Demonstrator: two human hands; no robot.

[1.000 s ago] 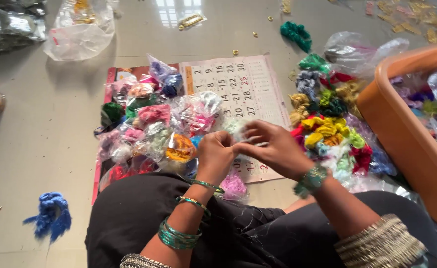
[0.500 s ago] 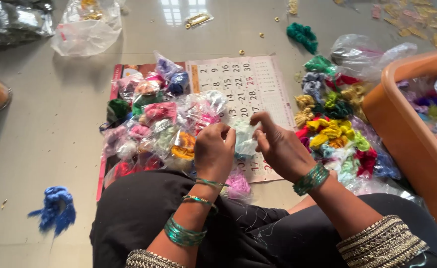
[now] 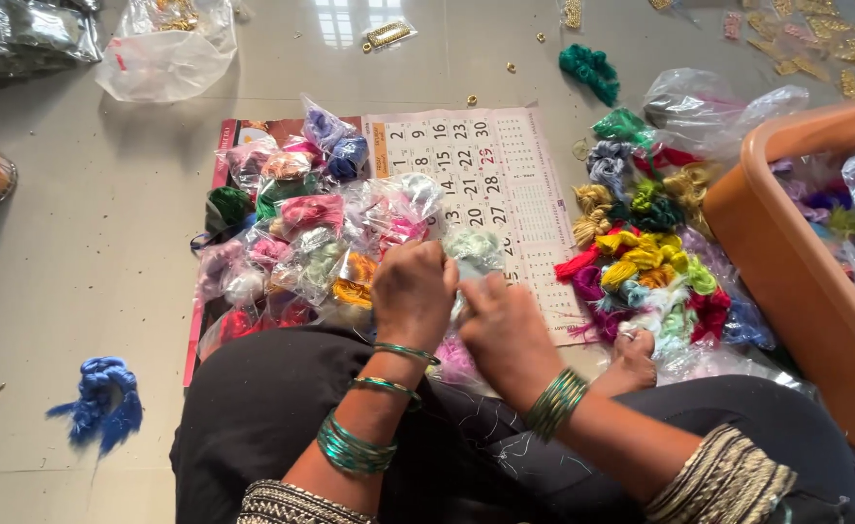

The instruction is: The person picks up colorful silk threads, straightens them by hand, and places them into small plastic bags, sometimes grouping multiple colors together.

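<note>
Both hands have dropped closer together; left hand [image 3: 413, 296] and right hand [image 3: 505, 328] now pinch the small clear bag [image 3: 473, 247] shut-fingered.

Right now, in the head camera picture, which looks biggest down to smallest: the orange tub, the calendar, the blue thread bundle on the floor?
1. Calendar and orange tub: both look large; the tub is cut off by the frame, so I can't rank them.
2. Blue thread bundle: clearly smallest.

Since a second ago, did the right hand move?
Yes. The right hand slid toward the person's lap, off the calendar page's middle, closer beside the left hand.
</note>
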